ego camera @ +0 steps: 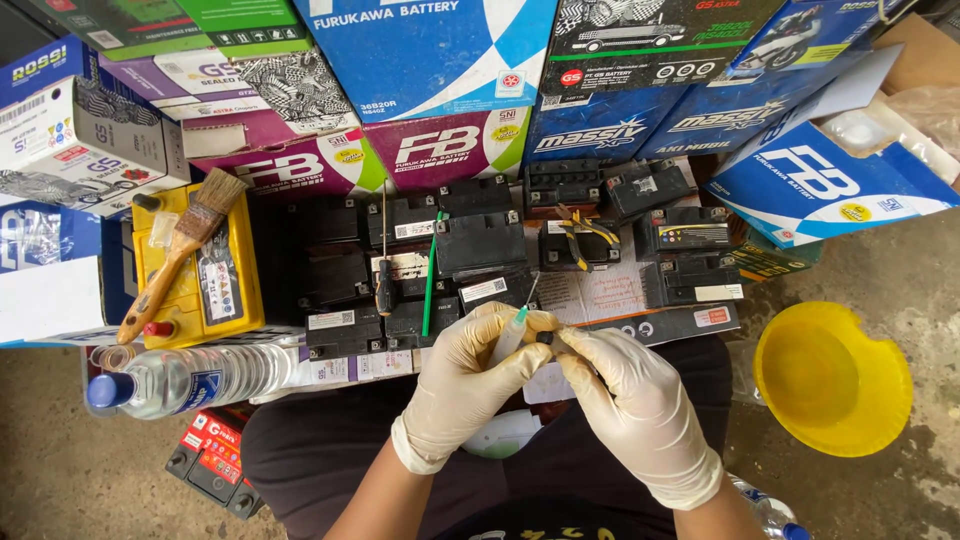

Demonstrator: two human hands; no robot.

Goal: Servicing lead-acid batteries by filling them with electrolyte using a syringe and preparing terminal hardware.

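Both hands wear thin, matt cream rubber gloves, left hand (462, 385) and right hand (630, 400), around a clear plastic syringe (510, 335). Left of it lie a wooden brush (175, 250) on a glossy yellow plastic battery (200, 270) and a clear plastic bottle (195, 378); right, a smooth yellow plastic bowl (832, 378) on rough concrete floor (890, 270).

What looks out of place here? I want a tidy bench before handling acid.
A wooden paintbrush lies slanted across the yellow battery, pliers sit atop a black battery, and a clear plastic bottle lies on its side. No visible spill.
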